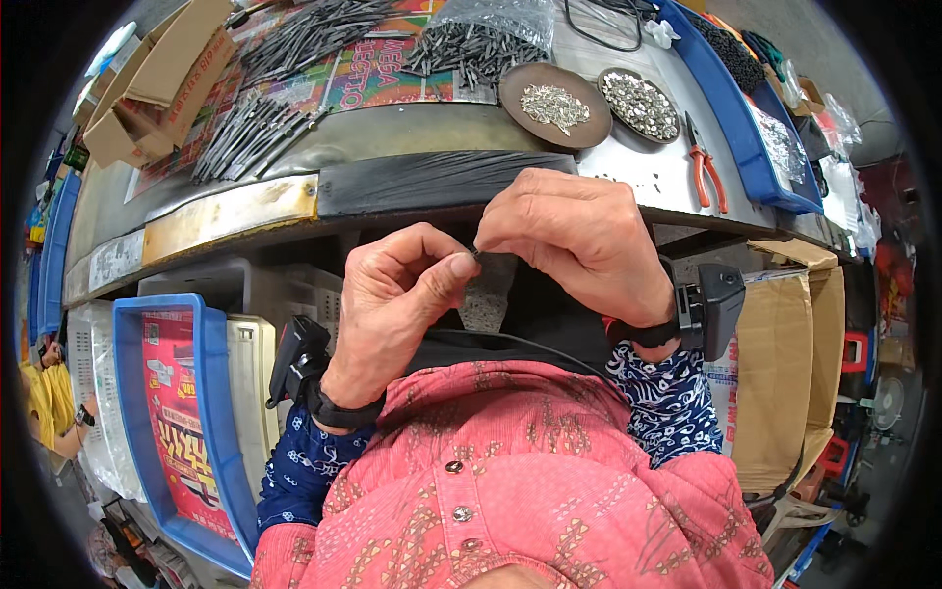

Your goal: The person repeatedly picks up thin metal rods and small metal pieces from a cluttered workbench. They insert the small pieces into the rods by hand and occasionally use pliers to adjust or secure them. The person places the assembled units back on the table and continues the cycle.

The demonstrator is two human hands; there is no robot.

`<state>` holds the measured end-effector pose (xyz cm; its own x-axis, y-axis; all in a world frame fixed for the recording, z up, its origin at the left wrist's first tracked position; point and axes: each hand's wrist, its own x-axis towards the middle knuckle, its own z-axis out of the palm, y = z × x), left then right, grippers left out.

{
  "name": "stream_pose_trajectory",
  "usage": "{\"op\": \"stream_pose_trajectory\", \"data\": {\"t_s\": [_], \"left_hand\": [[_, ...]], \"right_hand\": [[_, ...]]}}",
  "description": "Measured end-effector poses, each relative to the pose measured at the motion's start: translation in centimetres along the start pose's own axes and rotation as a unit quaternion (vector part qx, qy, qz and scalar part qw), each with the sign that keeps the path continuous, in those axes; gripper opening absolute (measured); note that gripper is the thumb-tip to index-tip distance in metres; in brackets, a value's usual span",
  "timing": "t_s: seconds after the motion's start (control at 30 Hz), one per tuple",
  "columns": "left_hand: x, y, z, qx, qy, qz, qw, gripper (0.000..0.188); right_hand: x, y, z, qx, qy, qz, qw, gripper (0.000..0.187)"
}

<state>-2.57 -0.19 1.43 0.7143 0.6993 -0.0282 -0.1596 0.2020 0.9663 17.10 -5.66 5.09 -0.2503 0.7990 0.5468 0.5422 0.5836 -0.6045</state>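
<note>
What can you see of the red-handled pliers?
The pliers have red handles and greyish, metal-looking jaws. They lie on the pale bench top, jaws pointing away from the person, handles spread apart toward the person. They sit between the dish of small silvery pieces and the blue tray at right. Only the bench seems to touch them.
</note>
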Motion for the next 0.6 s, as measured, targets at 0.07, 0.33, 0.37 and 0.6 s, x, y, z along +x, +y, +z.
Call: {"op": "stream_pose_trajectory", "data": {"t_s": [0.07,0.33,0.37,0.6], "left_hand": [[0.0,-0.1,-0.1,-0.001,0.003,0.004,1.000,0.017],[0.1,0.0,0.3,-0.008,0.028,0.013,1.000,0.015],[0.1,0.0,0.4,0.000,0.033,0.014,0.999,0.015],[-0.2,-0.1,0.5,0.007,0.046,0.026,0.999,0.015]], "right_hand": [[-0.1,0.2,0.4,0.014,0.011,0.013,1.000,0.014],[-1.0,-0.1,1.7,0.132,0.105,0.229,0.959,0.021],[-0.9,-0.1,2.0,0.090,0.126,0.197,0.968,0.017],[-0.7,-0.4,2.9,-0.034,0.124,0.171,0.977,0.024]]}}
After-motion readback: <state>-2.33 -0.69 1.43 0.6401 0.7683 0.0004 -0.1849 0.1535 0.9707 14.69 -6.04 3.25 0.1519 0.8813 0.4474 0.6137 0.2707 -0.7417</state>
